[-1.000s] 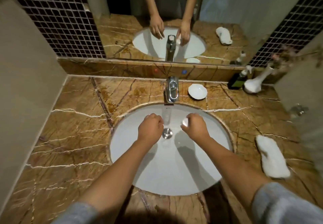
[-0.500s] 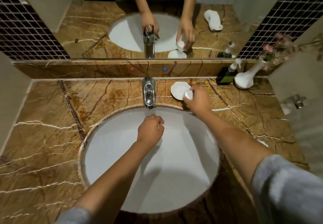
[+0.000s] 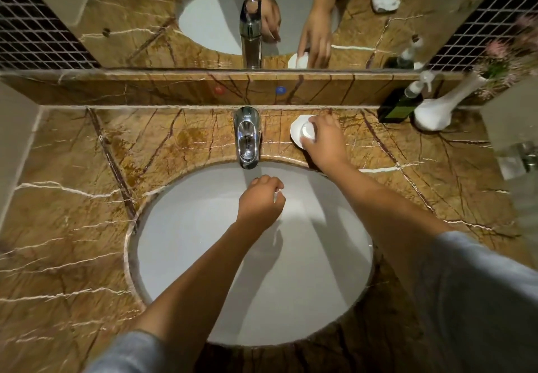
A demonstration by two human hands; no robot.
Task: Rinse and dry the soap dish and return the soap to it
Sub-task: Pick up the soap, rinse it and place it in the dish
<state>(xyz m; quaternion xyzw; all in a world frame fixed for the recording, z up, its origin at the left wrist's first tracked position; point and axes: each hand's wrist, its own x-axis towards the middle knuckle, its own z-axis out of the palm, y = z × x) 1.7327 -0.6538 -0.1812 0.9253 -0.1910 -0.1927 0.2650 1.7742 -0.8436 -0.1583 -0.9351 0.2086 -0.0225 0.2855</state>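
A white round soap dish (image 3: 295,133) sits on the marble counter just right of the tap. My right hand (image 3: 324,141) reaches over it and holds a small white soap (image 3: 307,133) down on the dish. The hand covers most of the dish's right half. My left hand (image 3: 260,201) hovers over the white basin (image 3: 203,256), below the tap, with its fingers curled in and nothing seen inside.
A chrome tap (image 3: 247,136) stands at the basin's back edge. A dark pump bottle (image 3: 400,104) and a white vase (image 3: 436,109) with flowers stand at the back right. The mirror (image 3: 174,17) above reflects a white towel. Brown marble counter (image 3: 72,198) spreads left and right.
My right hand has carried the soap from over the basin up to the dish and now rests it there. The left hand stayed over the basin. The view has tilted closer.
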